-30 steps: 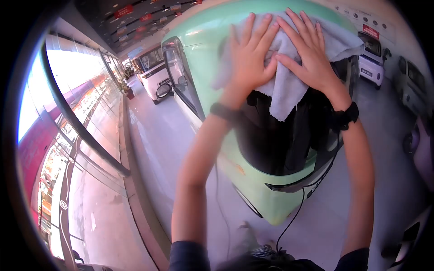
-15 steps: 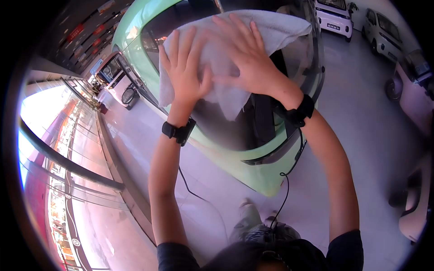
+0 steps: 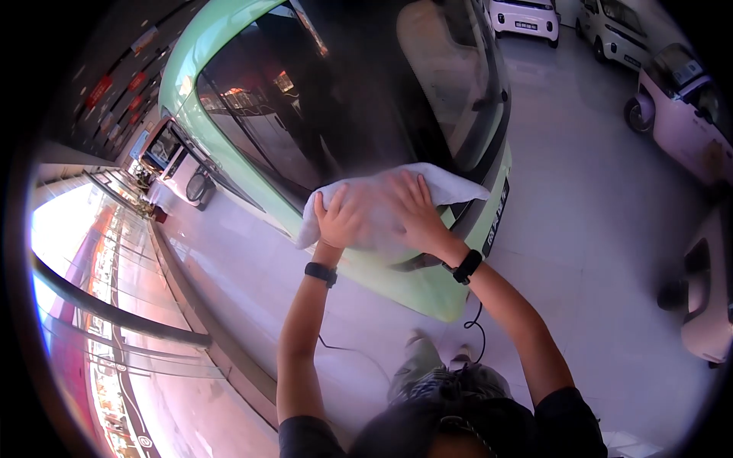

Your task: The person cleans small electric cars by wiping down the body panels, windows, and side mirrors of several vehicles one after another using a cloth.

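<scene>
A pale towel (image 3: 450,185) lies bunched across the lower edge of a dark car window (image 3: 343,114). The light green car (image 3: 382,282) carries this window on the end facing me. My left hand (image 3: 343,217) presses flat on the towel's left part with fingers spread. On its right part rests my right hand (image 3: 418,215), fingers also apart and stretched out. A blurry patch of towel shows between the two hands. Each wrist wears a black band. The palms are hidden against the cloth.
A pink vehicle (image 3: 179,172) with its door open stands at the left, near a glass wall (image 3: 99,252). More small cars, one lilac (image 3: 527,19) and one white (image 3: 611,34), line the right. A black cable (image 3: 475,328) hangs beside my legs.
Both hands have come down the window toward me, bringing the towel to its lower edge. More of the dark glass is uncovered above. The towel is more bunched.
</scene>
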The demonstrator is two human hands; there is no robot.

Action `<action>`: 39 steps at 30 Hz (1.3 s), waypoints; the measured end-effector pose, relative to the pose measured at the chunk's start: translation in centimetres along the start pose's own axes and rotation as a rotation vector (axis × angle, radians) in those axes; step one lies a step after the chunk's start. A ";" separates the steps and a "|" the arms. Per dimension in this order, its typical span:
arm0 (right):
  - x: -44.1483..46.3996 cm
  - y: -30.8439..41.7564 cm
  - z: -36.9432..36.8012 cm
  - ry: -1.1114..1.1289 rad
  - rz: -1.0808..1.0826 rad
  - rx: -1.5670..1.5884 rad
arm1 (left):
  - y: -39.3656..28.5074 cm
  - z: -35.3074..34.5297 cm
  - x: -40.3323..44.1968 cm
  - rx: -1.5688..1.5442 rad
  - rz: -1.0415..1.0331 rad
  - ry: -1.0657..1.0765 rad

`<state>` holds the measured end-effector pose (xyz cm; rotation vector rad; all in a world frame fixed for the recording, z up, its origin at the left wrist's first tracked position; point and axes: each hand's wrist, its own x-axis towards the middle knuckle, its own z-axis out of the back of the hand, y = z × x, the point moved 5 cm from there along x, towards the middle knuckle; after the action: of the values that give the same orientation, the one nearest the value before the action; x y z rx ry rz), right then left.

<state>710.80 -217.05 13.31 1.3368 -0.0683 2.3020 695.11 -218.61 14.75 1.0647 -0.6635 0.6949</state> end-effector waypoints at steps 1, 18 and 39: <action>-0.8 0.4 -0.4 -0.008 -0.041 -0.004 | -0.4 -0.1 -0.4 0.007 -0.009 0.008; -9.6 3.1 -0.5 0.050 -0.204 0.193 | -10.8 0.7 -7.4 -0.346 0.422 0.279; -8.9 -10.9 5.5 -0.294 -0.463 0.152 | -17.1 -9.2 6.3 -0.774 0.608 0.247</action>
<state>723.48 -212.23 6.72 1.5670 0.2969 1.7448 713.62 -214.36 7.19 0.0450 -0.9426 0.9552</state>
